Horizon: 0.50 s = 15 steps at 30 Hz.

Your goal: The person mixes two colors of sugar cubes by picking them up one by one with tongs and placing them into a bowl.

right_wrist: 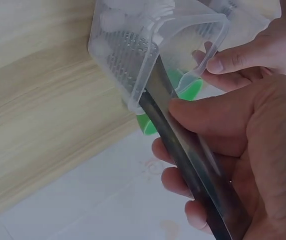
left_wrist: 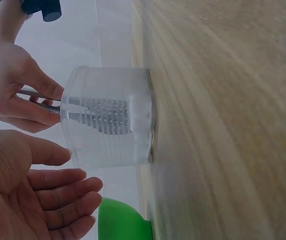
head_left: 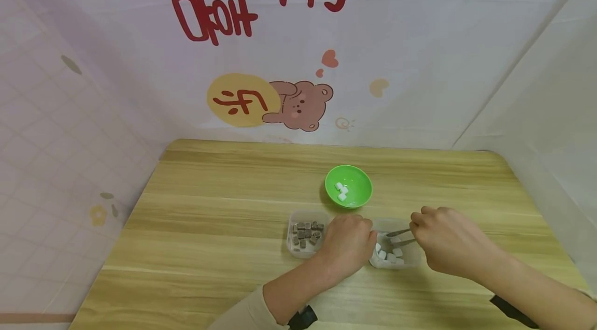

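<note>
My right hand [head_left: 450, 237] grips metal tongs [right_wrist: 175, 135] by the arms. Their perforated heads [left_wrist: 107, 116] reach down into a clear plastic container [head_left: 410, 262] among white cubes [head_left: 391, 257]. At the container's rim is my left hand [head_left: 347, 244], thumb and index finger about one corner; its other fingers extend loosely beside the wall in the left wrist view. A second clear container [head_left: 292, 249] with several grey-brown metallic cubes [head_left: 305, 233] stands left of that hand, which overlaps its right side.
Behind the containers stands a green bowl [head_left: 359, 187] with a few white cubes [head_left: 342, 191] inside. The wooden table [head_left: 210, 226] meets a printed white cloth backdrop [head_left: 406, 34] at its far edge. More cloth hangs at both sides.
</note>
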Available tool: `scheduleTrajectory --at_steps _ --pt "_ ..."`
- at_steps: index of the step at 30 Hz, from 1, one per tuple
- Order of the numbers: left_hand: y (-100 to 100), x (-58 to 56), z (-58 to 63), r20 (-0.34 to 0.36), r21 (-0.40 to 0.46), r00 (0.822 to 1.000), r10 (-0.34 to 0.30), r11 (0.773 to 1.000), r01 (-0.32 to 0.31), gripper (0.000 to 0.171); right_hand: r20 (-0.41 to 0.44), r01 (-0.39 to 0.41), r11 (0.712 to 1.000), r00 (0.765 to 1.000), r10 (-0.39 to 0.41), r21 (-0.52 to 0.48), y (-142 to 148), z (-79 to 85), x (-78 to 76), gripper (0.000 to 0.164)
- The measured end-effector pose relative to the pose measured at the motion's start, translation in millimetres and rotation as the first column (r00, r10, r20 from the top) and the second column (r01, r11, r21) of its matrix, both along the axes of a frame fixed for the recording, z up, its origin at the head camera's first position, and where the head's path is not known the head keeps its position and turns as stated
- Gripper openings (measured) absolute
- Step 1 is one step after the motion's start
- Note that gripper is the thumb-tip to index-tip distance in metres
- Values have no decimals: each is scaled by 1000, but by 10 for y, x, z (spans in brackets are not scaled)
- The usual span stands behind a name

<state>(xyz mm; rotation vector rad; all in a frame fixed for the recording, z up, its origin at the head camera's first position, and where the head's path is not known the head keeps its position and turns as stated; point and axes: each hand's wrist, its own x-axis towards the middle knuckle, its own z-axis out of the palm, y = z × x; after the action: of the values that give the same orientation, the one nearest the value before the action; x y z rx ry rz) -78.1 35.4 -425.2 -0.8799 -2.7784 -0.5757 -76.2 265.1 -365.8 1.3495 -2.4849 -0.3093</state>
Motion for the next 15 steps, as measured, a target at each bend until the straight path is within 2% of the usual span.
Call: scheduleTrajectory --at_steps 5,12,14,15 --pt "-4 1 -9 -13 1 1000 1 1000 -1 41 34 1 999 999 1 -50 71 -5 -7 32" --pt "-6 6 2 -11 -11 1000 3 1000 -3 38 58 2 979 998 10 -206 245 -33 -28 18" --pt "-5 6 7 -8 -17 1000 4 1000 -4 37 61 20 969 998 -5 -245 294 -49 -18 8" --pt "-4 6 10 -6 -19 1000 4 1000 -4 37 62 27 963 998 -11 -268 318 -58 -12 17"
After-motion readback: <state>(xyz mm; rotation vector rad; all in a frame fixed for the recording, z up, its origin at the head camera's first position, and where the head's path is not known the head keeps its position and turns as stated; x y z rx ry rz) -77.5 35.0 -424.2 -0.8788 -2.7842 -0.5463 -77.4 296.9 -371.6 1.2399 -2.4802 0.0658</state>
